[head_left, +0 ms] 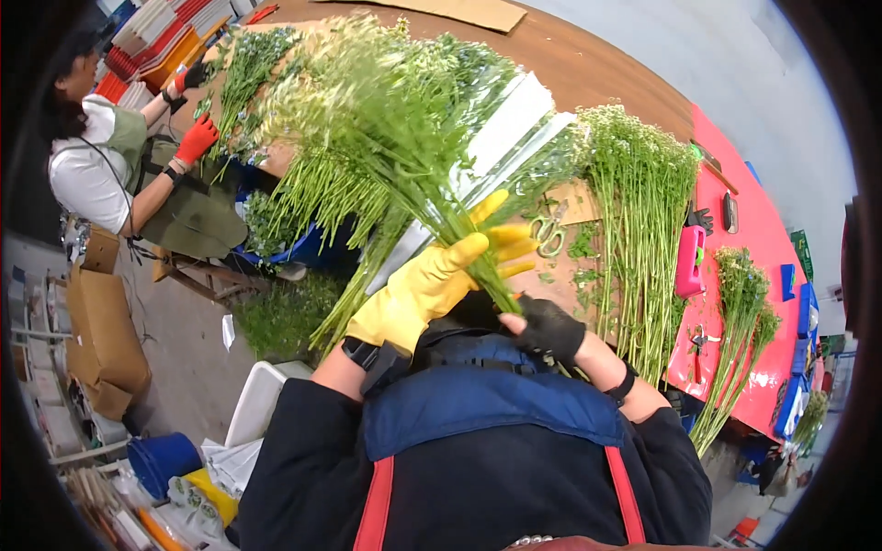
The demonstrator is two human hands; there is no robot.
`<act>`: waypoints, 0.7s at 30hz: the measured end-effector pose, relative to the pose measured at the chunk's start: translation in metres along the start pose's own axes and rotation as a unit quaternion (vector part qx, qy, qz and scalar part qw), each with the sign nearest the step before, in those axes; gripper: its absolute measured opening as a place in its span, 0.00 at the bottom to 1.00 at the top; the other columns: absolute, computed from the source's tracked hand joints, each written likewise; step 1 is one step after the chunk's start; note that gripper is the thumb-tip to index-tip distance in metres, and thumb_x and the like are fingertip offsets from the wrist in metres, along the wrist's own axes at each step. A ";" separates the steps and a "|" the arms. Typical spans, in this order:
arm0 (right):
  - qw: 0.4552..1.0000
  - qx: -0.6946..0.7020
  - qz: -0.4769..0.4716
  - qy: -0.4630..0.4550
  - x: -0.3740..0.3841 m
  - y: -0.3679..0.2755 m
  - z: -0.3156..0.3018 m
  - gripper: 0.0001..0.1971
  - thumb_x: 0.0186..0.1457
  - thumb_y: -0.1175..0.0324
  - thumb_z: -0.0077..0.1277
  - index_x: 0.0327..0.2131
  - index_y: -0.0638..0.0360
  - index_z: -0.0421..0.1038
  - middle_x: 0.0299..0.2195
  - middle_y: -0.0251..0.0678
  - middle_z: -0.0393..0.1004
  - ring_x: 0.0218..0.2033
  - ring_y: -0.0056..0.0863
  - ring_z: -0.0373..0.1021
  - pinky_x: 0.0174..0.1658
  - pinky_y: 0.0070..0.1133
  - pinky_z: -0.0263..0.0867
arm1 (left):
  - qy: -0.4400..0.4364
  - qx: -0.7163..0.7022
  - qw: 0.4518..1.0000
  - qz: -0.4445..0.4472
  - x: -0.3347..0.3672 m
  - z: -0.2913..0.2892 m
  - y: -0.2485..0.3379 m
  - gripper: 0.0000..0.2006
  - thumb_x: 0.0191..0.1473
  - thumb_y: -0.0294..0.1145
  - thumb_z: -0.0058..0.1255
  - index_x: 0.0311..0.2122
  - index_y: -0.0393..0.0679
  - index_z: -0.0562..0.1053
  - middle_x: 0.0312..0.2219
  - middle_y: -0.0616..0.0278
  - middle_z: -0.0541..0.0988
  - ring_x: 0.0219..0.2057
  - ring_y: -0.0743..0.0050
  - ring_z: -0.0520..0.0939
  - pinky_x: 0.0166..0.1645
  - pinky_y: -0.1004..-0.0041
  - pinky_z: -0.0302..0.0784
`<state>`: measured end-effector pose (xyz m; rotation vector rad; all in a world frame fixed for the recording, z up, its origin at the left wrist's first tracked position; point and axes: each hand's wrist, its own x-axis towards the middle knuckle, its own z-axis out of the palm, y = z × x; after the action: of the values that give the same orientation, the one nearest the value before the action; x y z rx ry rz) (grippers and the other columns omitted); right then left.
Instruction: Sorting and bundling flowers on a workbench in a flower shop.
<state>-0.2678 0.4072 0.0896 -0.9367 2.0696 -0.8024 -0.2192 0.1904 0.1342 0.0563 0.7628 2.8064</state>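
My left hand, in a yellow rubber glove, is closed around the stems of a big bunch of green stalks with small white flowers, held up over the brown table. My right hand, in a black glove, grips the cut stem ends just below the left hand. A white sleeve or wrap lies under the bunch.
More green bunches lie on the table to the right, with scissors beside them. A pink tool sits on a red table. A person with red gloves works at the left. Cardboard boxes stand on the floor.
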 end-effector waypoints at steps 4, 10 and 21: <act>0.993 -0.013 0.045 -0.107 0.036 -0.060 0.023 0.25 0.58 0.51 0.46 0.50 0.63 0.65 0.40 0.52 0.72 0.44 0.41 0.70 0.48 0.31 0.63 | 0.106 -0.018 0.993 0.040 -0.053 -0.039 0.022 0.28 0.56 0.44 0.51 0.58 0.39 0.63 0.21 0.73 0.66 0.27 0.77 0.73 0.50 0.54 0.74; 0.987 0.110 0.047 -0.106 0.113 -0.094 -0.001 0.23 0.56 0.53 0.52 0.47 0.60 0.70 0.37 0.35 0.75 0.40 0.25 0.70 0.47 0.24 0.65 | 0.174 -0.032 0.978 0.114 -0.119 -0.093 0.050 0.23 0.58 0.47 0.48 0.49 0.39 0.68 0.39 0.56 0.77 0.31 0.74 0.78 0.51 0.55 0.73; 0.943 0.292 0.157 0.003 0.418 -0.112 0.009 0.19 0.51 0.53 0.58 0.31 0.61 0.72 0.26 0.38 0.77 0.19 0.25 0.71 0.23 0.22 0.69 | 0.302 -0.075 0.941 0.134 -0.185 -0.154 0.064 0.18 0.60 0.44 0.46 0.45 0.38 0.70 0.14 0.73 0.57 0.20 0.76 0.65 0.44 0.57 0.76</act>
<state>-0.4206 0.0081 0.0240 -0.2693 1.7573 -1.1477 -0.0680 0.0171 0.0380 -0.8203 0.6885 3.1573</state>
